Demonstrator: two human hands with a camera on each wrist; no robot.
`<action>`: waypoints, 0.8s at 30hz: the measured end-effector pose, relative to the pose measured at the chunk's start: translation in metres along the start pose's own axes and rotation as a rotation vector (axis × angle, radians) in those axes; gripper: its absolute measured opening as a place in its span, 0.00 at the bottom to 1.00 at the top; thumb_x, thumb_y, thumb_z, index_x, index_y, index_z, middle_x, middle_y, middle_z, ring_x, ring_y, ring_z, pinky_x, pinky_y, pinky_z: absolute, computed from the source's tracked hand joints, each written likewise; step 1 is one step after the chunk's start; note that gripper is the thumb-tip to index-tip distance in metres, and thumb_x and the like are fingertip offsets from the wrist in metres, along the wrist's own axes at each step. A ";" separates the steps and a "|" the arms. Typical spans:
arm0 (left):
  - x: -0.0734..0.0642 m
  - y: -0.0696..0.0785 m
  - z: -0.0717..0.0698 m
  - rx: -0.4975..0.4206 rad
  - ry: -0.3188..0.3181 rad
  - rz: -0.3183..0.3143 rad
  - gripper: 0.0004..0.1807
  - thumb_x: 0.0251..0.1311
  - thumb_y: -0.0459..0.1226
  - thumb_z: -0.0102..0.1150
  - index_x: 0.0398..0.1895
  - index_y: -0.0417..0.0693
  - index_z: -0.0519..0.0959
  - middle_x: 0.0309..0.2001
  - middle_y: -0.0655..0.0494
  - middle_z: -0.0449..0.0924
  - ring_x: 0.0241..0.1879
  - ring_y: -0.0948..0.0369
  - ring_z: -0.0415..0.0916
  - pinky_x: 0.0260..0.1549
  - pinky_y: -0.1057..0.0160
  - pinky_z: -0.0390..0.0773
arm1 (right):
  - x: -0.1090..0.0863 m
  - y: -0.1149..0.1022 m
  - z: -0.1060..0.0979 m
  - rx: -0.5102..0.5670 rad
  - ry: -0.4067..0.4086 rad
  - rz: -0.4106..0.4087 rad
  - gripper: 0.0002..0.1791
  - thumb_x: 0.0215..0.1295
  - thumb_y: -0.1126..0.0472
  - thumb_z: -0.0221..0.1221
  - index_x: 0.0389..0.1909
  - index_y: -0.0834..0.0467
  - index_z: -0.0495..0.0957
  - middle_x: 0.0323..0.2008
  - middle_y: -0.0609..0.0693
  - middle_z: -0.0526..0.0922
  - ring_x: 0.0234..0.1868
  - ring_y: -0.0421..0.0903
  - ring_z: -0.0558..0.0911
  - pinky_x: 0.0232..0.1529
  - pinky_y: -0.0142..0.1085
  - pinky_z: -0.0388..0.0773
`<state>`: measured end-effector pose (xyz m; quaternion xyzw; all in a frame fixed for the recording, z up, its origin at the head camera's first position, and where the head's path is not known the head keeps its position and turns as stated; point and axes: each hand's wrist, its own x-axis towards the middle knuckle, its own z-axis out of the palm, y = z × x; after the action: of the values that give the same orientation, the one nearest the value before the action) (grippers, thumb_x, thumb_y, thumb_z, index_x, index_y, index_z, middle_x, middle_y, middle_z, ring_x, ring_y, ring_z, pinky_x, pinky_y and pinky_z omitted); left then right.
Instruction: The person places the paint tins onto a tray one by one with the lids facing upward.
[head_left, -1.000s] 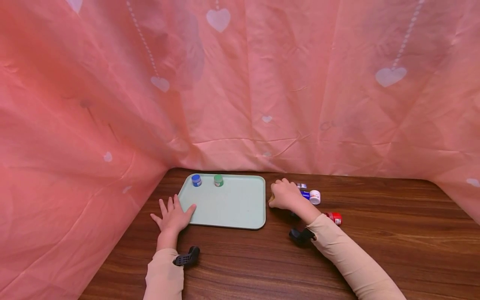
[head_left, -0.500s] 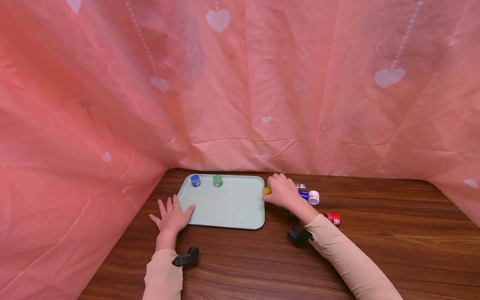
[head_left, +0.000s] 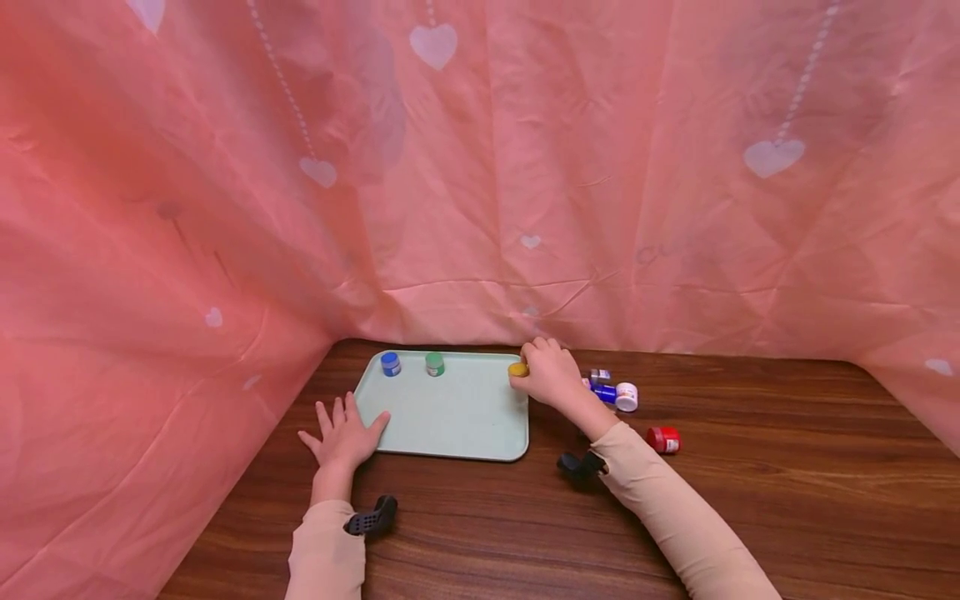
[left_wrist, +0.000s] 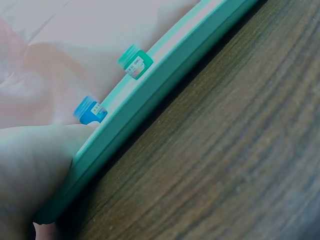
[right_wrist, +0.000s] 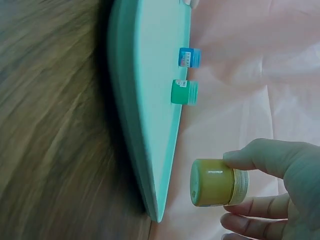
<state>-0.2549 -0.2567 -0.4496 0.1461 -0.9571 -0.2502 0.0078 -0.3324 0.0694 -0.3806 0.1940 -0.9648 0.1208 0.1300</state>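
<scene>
In the head view my right hand (head_left: 553,377) pinches a yellow paint jar (head_left: 517,370) over the back right corner of the pale green tray (head_left: 450,425). The right wrist view shows thumb and fingers around the clear lid of the yellow jar (right_wrist: 212,182), its base apart from the tray. My left hand (head_left: 345,437) rests at the tray's left edge, fingers spread, thumb over the rim. A blue paint jar (head_left: 391,364) and a green paint jar (head_left: 435,364) stand near the tray's back edge, the blue one farther left.
Right of the tray on the dark wooden table (head_left: 480,525) lie a red jar (head_left: 664,440), a white jar (head_left: 627,397), a dark blue jar (head_left: 604,392) and a grey-labelled jar (head_left: 600,376), some partly behind my right hand. A pink curtain (head_left: 480,208) hangs behind and at the left.
My right hand has moved left and back from the table beside the tray, bringing the yellow paint jar over the tray's back right corner. The left hand stays at the tray's left edge.
</scene>
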 end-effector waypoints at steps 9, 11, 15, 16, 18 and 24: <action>0.002 0.003 0.003 -0.001 0.001 0.000 0.52 0.65 0.62 0.45 0.77 0.39 0.38 0.77 0.31 0.36 0.75 0.37 0.16 0.61 0.25 0.17 | 0.013 -0.004 0.001 0.056 0.014 0.026 0.17 0.55 0.47 0.64 0.33 0.57 0.76 0.46 0.54 0.79 0.44 0.54 0.74 0.42 0.47 0.74; 0.002 0.004 0.003 0.000 0.001 0.002 0.52 0.65 0.62 0.45 0.77 0.38 0.38 0.77 0.31 0.36 0.75 0.37 0.16 0.61 0.25 0.17 | 0.017 -0.006 0.003 0.074 0.018 0.030 0.17 0.55 0.47 0.64 0.33 0.56 0.77 0.54 0.55 0.78 0.44 0.55 0.74 0.42 0.46 0.73; 0.003 0.004 0.003 0.000 0.002 0.007 0.52 0.65 0.62 0.45 0.78 0.39 0.38 0.77 0.32 0.36 0.75 0.37 0.16 0.61 0.25 0.17 | 0.025 -0.009 0.006 0.091 0.004 0.048 0.17 0.54 0.47 0.65 0.35 0.56 0.78 0.53 0.56 0.78 0.43 0.55 0.74 0.41 0.45 0.73; 0.003 0.004 0.003 0.002 0.002 0.007 0.52 0.65 0.62 0.45 0.78 0.39 0.38 0.77 0.32 0.36 0.75 0.37 0.16 0.61 0.25 0.17 | 0.027 -0.010 0.007 0.091 -0.002 0.054 0.17 0.53 0.47 0.66 0.35 0.56 0.78 0.48 0.55 0.79 0.43 0.55 0.74 0.41 0.45 0.73; 0.003 0.004 0.004 0.003 0.001 0.007 0.52 0.65 0.63 0.45 0.78 0.39 0.38 0.77 0.32 0.36 0.75 0.37 0.16 0.61 0.25 0.17 | 0.030 -0.012 0.009 0.093 -0.015 0.060 0.18 0.53 0.46 0.67 0.35 0.55 0.78 0.40 0.54 0.77 0.42 0.55 0.74 0.40 0.45 0.74; 0.003 0.005 0.003 0.005 0.000 0.003 0.52 0.65 0.63 0.45 0.78 0.39 0.38 0.77 0.32 0.36 0.75 0.37 0.16 0.61 0.25 0.17 | 0.040 -0.019 0.012 0.076 -0.039 0.042 0.17 0.53 0.46 0.68 0.35 0.54 0.78 0.39 0.53 0.75 0.43 0.55 0.74 0.41 0.46 0.74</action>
<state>-0.2592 -0.2520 -0.4498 0.1445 -0.9579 -0.2480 0.0080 -0.3627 0.0357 -0.3770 0.1807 -0.9658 0.1562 0.1011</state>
